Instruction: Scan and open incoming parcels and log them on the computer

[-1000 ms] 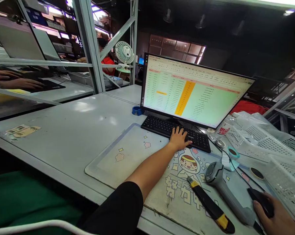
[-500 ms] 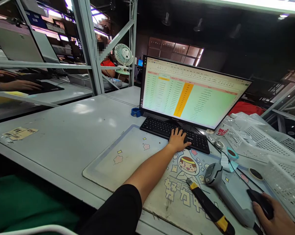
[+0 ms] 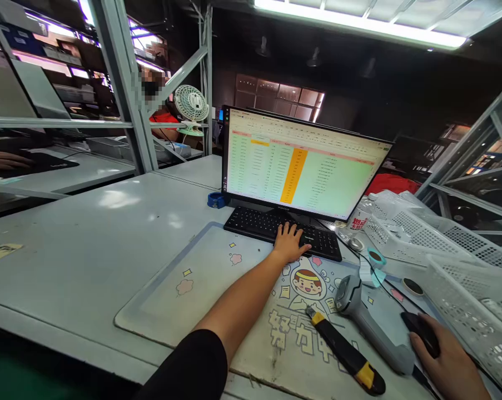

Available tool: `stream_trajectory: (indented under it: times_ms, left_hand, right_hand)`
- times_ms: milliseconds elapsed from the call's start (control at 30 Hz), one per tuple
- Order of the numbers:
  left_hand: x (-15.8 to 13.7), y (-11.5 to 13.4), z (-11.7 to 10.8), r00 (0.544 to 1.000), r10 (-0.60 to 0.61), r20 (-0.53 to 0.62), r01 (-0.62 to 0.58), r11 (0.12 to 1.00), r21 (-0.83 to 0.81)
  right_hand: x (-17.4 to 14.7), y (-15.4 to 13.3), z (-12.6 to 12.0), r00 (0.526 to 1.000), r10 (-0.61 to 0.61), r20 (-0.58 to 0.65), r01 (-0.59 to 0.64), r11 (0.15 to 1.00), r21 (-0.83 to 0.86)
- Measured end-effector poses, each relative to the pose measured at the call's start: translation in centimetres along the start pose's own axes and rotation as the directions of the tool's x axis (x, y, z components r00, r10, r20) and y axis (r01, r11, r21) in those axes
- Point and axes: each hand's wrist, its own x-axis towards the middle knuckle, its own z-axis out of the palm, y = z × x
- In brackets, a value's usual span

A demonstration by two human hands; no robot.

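Note:
My left hand (image 3: 288,243) rests with spread fingers on the right part of a black keyboard (image 3: 251,222). Behind the keyboard stands a monitor (image 3: 259,172) showing a spreadsheet with an orange column. At the lower right, my right hand (image 3: 446,355) is wrapped around a black computer mouse (image 3: 421,332). Between my hands, a grey barcode scanner (image 3: 371,328) and a black and yellow utility knife (image 3: 342,350) lie on a printed desk mat (image 3: 159,300).
White perforated baskets (image 3: 451,239) stand along the right side. A roll of teal tape (image 3: 376,256) lies near them. A blue tape ring (image 3: 215,200) sits left of the monitor. Beyond the metal frame (image 3: 121,89) are a fan (image 3: 191,104) and other people.
The view has shifted, so the desk and monitor appear farther left and slightly lower. My left hand stays on the keyboard and my right hand stays on the mouse.

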Motion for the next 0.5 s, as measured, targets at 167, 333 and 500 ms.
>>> stream_trajectory:
  times_ms: [167, 333, 500]
  left_hand:
    - [0.00, -0.03, -0.10, 1.000, -0.004, 0.007, 0.004, 1.000, 0.013]
    - [-0.07, 0.02, -0.28, 1.000, -0.002, 0.007, 0.001, 1.000, 0.027]
    - [0.03, -0.06, -0.22, 1.000, -0.005, -0.007, 0.005, 0.999, 0.041]
  right_hand:
    - [-0.15, 0.44, 0.52, 0.999, -0.038, -0.035, 0.038, 0.999, 0.024]
    - [-0.24, 0.81, 0.93, 0.996, -0.070, -0.053, 0.072, 0.997, 0.028]
    - [-0.20, 0.65, 0.86, 0.992, -0.109, -0.068, 0.112, 0.993, 0.035]
